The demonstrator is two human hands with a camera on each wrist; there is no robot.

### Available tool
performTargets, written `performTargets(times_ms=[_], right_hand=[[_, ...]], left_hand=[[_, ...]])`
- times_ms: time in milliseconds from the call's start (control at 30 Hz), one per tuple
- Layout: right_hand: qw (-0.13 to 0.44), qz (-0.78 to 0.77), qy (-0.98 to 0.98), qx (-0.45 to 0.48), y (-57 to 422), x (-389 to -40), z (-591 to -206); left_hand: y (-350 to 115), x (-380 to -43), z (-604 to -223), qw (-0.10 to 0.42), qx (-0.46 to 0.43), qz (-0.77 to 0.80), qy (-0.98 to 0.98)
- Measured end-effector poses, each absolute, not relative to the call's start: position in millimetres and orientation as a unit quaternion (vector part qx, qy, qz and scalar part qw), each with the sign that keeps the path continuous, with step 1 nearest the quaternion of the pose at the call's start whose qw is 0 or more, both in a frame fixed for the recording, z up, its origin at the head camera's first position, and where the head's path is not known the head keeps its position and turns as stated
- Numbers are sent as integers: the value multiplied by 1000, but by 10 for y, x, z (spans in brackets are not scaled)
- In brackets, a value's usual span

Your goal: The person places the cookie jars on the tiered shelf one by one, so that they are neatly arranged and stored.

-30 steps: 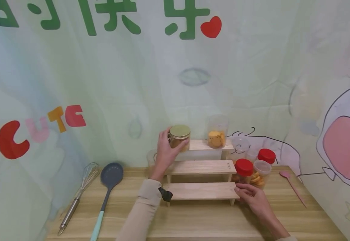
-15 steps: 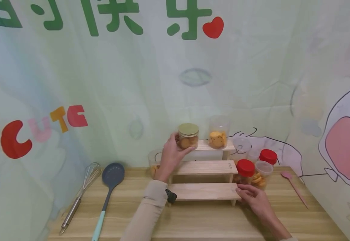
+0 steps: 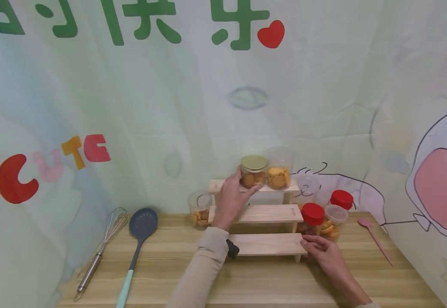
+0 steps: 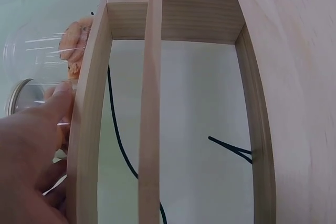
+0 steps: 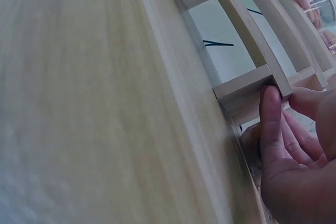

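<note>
My left hand (image 3: 235, 197) grips a clear jar of cookies with a gold lid (image 3: 253, 172) on the top step of a wooden three-step rack (image 3: 261, 212). Just right of it, on the same step, stands a lidless-looking clear jar of cookies (image 3: 279, 176); the two are side by side. In the left wrist view the thumb lies along the gold-lidded jar (image 4: 23, 95). My right hand (image 3: 326, 253) pinches the right end of the lowest step, thumb and finger on the board's corner, as the right wrist view of the fingers (image 5: 271, 121) shows.
Red-lidded jars (image 3: 312, 214) and a clear-lidded jar of cookies (image 3: 334, 220) crowd the rack's right side. Another cookie jar (image 3: 200, 211) stands at its left. A whisk (image 3: 101, 252) and a grey slotted spoon (image 3: 140, 239) lie left, a pink spoon (image 3: 375, 241) right.
My left hand has moved the gold-lidded jar rightward along the top step, up beside the other jar. The right hand has stayed at the lowest step's end.
</note>
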State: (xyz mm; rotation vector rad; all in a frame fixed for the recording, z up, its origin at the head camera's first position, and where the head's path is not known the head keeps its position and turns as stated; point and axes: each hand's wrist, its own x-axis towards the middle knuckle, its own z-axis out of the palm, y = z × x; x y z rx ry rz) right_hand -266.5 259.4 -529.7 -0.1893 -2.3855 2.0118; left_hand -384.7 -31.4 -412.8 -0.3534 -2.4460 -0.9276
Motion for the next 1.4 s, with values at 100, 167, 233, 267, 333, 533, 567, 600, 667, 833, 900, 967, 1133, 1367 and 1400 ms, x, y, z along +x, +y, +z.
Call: performTargets(times_ms=[100, 167, 233, 267, 333, 533, 567, 600, 667, 833, 900, 967, 1133, 1367, 1400], right_hand=[[6, 642, -764, -61, 2604, -2662, -5294], [3, 641, -765, -62, 2606, -2659, -5294], [-1, 640, -766, -64, 2607, -2659, -5293], [-2, 641, -765, -64, 2607, -2660, -5293], [-3, 641, -765, -66, 2606, -2664, -5292], [-8, 641, -765, -64, 2594, -2676, -5296], [-8, 642, -764, -64, 2592, -2676, -5296], [-7, 642, -764, -63, 2590, -2677, -5296], [-3, 646, -761, -63, 2585, -2674, -5291], [4, 647, -760, -61, 2590, -2673, -5291], [3, 644, -762, -64, 2597, -2670, -5296], [1, 642, -764, -65, 2617, -2674, -5296], [-5, 639, -766, -68, 2634, -2677, -5291], [-2, 649, -758, -64, 2591, -2651, -5268], [-1, 649, -758, -64, 2590, -2648, -5267]], left_hand=[[-292, -3841, -4153, 254, -119, -316, -907], [-288, -3837, -4167, 259, -118, -306, -909], [-294, -3832, -4178, 263, -123, -308, -906], [-302, -3826, -4183, 264, -125, -314, -903], [-328, -3815, -4199, 267, -134, -348, -889], [-560, -3714, -4254, 294, -139, -483, -813], [-630, -3693, -4275, 304, -132, -491, -806], [-708, -3677, -4299, 316, -125, -493, -801], [-900, -3661, -4363, 339, -106, -492, -795], [-1432, -3655, -4576, 340, -62, -503, -792], [-1593, -3650, -4670, 312, -49, -513, -798], [-1694, -3648, -4747, 272, -39, -523, -807], [-1794, -3669, -4912, 190, -29, -530, -826], [-1789, -3664, -5079, 149, -17, -573, -806], [-1787, -3658, -5101, 146, -14, -572, -807]])
